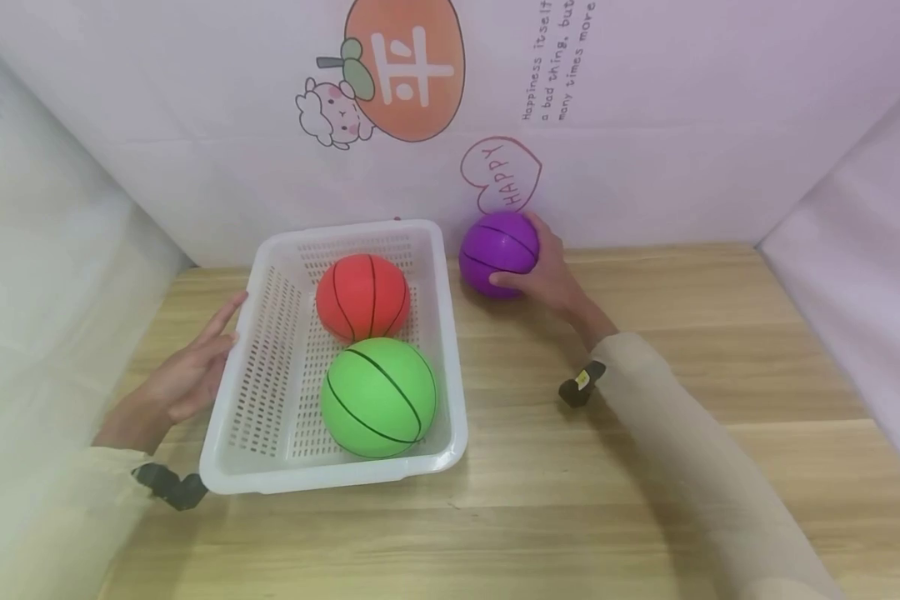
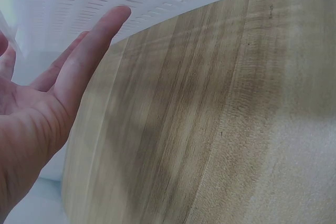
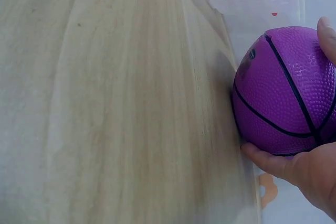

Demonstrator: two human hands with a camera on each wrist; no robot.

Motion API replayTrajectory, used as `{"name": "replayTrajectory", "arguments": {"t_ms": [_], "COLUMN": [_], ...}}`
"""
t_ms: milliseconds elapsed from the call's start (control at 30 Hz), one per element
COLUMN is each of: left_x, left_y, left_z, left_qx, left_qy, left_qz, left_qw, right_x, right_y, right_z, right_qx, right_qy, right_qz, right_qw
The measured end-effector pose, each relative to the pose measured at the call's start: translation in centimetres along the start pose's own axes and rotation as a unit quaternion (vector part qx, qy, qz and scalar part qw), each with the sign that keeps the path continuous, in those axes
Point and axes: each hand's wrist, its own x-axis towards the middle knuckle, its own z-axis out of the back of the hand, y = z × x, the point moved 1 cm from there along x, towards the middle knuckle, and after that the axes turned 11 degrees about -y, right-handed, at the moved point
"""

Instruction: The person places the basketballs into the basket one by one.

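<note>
A purple ball (image 1: 498, 254) with black basketball lines is at the back of the table, just right of the basket. My right hand (image 1: 547, 279) grips it from the right, thumb in front and fingers behind; the right wrist view shows the same purple ball (image 3: 286, 90) between thumb and fingers. The white plastic basket (image 1: 453, 358) holds a red ball (image 1: 363, 296) toward its back and a larger green ball (image 1: 378, 398) in front. Beside the basket's left wall, my left hand (image 1: 195, 371) has its fingers extended, fingertips right at the wall.
Under everything lies a wood-grain table (image 1: 570, 500). A white cloth (image 1: 645, 167) with printed drawings and writing rises along the back edge, close behind the purple ball. More white cloth stands at the left and right sides.
</note>
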Motion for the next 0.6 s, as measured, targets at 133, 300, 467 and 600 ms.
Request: {"name": "replayTrajectory", "arguments": {"t_ms": [133,300,467,600], "left_x": [0.20,0.39,0.15,-0.02], "left_y": [-0.16,-0.31,-0.22,-0.12], "left_z": [-0.12,-0.22,-0.20,-0.17], "left_qx": [0.000,-0.001,0.009,0.015], "left_qy": [0.008,0.009,0.000,-0.004], "left_qz": [-0.006,-0.006,-0.001,0.001], "left_qw": [1.0000,0.9999,1.0000,0.9999], "right_x": [0.37,0.57,0.42,0.34], "right_y": [0.02,-0.09,0.03,-0.08], "right_z": [-0.06,0.03,-0.07,-0.21], "right_qx": [0.001,0.006,0.013,0.007], "right_qy": [-0.009,-0.011,-0.011,-0.018], "right_qz": [0.004,0.003,0.009,0.010], "right_qw": [1.0000,0.9999,0.9998,0.9998]}}
